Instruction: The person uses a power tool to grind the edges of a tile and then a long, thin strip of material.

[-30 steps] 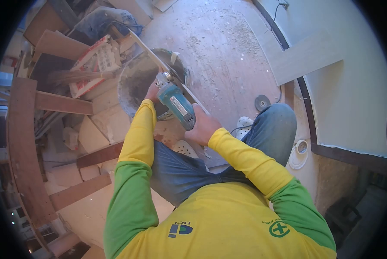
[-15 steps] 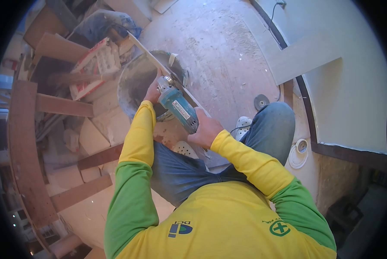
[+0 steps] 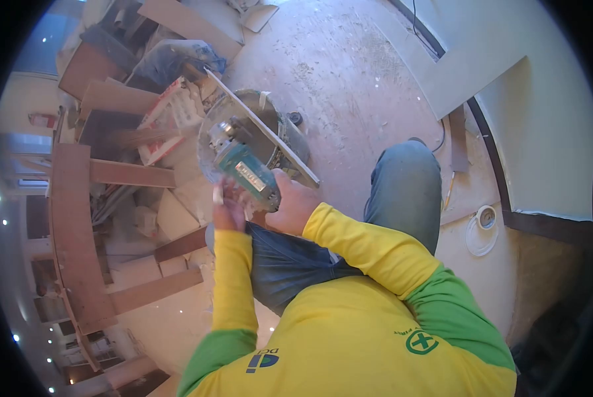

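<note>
A teal angle grinder [image 3: 248, 173] is in my right hand [image 3: 297, 202], which wraps round the rear of its body. Its metal head points up and left over a dusty bucket [image 3: 301, 137]. My left hand [image 3: 230, 210] is beside the grinder's lower left side, smeared by motion; whether it touches the tool cannot be made out. A long narrow strip of tile or board [image 3: 263, 126] lies slantwise across the bucket's top, just right of the grinder, with neither hand on it.
Timber framing [image 3: 78, 245] and scrap boards stand at left, beside a red-and-white torn bag [image 3: 170, 122]. A pale panel [image 3: 468, 83] leans at right. Coiled white cable or tape [image 3: 483, 233] lies on the dusty floor [image 3: 339, 86] near my knee.
My left hand has left the strip by the bucket and come back beside the grinder. The grinder has shifted left, away from the strip. My right knee has moved, and the view has shifted.
</note>
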Available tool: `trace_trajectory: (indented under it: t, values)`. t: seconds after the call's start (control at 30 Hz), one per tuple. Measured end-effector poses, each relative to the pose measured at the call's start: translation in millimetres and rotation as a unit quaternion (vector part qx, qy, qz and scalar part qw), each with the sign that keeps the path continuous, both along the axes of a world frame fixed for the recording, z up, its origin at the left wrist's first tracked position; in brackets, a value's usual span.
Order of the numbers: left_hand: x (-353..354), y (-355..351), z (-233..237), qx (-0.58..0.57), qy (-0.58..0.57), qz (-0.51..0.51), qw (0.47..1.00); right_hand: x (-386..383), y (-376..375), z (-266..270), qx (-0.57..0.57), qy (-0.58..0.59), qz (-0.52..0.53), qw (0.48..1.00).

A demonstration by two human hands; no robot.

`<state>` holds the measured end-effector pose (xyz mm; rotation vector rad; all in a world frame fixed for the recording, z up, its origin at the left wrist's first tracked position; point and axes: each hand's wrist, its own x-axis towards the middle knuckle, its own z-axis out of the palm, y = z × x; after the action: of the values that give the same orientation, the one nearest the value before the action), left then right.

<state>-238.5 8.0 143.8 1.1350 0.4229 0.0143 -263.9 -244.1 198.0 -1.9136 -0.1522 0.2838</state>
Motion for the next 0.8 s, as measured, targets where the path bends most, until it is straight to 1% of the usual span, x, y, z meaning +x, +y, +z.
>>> trace_trajectory:
  t: [0.03,0.1,0.13,0.17,0.2,0.23,0.3,0.33,0.4,0.43,0.5,0.53,0.6,0.63,0.67,0.7,0.73,0.77,0.8]
  values:
    - [-24,-7,4,0.005,-0.001,-0.001,1.0,-3,4,0,0.007,0.0,0.021,1.0]
    - [-61,-25,14,-0.102,-0.078,-0.108,0.986,-11,11,2,0.006,0.005,0.035,0.999]
    - [-69,-42,25,-0.098,-0.079,-0.107,0.986,-16,16,-2,0.022,-0.023,0.038,0.999]
    - [-77,-59,40,-0.071,-0.085,-0.09,0.99,-21,21,-5,0.038,-0.052,0.042,0.997]
    - [-82,-68,48,-0.043,-0.092,-0.072,0.992,-26,26,-8,0.021,-0.056,0.058,0.997]
    - [-83,-65,50,-0.038,-0.093,-0.071,0.992,-29,27,-2,0.025,-0.057,0.059,0.996]
    - [-84,-54,51,-0.022,-0.072,-0.039,0.996,-35,26,9,0.044,-0.064,0.104,0.991]
    - [-84,-56,54,-0.018,-0.074,-0.039,0.996,-38,27,7,0.048,-0.066,0.105,0.991]
    - [-81,-59,57,-0.019,-0.077,0.048,0.996,-42,31,1,0.032,-0.081,0.158,0.984]
    - [-83,-59,59,-0.017,-0.079,0.046,0.996,-43,29,4,0.034,-0.082,0.157,0.984]
    - [-85,-57,57,-0.061,-0.105,0.021,0.992,-46,23,7,0.004,-0.162,0.147,0.976]
    - [-84,-58,55,-0.062,-0.107,0.021,0.992,-44,12,10,0.003,-0.163,0.148,0.975]
    - [-82,-52,52,-0.073,-0.065,0.02,0.995,-31,-22,26,0.038,-0.311,0.156,0.937]
    - [-79,-49,49,-0.13,-0.066,-0.012,0.989,-18,-49,40,0.13,-0.293,0.197,0.926]
    - [-76,-49,46,-0.181,-0.075,-0.039,0.98,-4,-74,49,0.146,-0.271,0.267,0.913]
    - [-73,-49,42,-0.169,-0.086,-0.02,0.982,0,-108,62,0.162,-0.206,0.283,0.923]
    - [-66,-55,46,-0.147,-0.063,-0.022,0.987,6,-142,71,0.232,-0.101,0.293,0.922]
    - [-61,-51,41,-0.171,-0.041,-0.027,0.984,12,-169,51,0.357,-0.062,0.3,0.883]
    - [-57,-56,43,-0.128,-0.025,0.001,0.991,15,-186,42,0.527,-0.06,0.285,0.798]
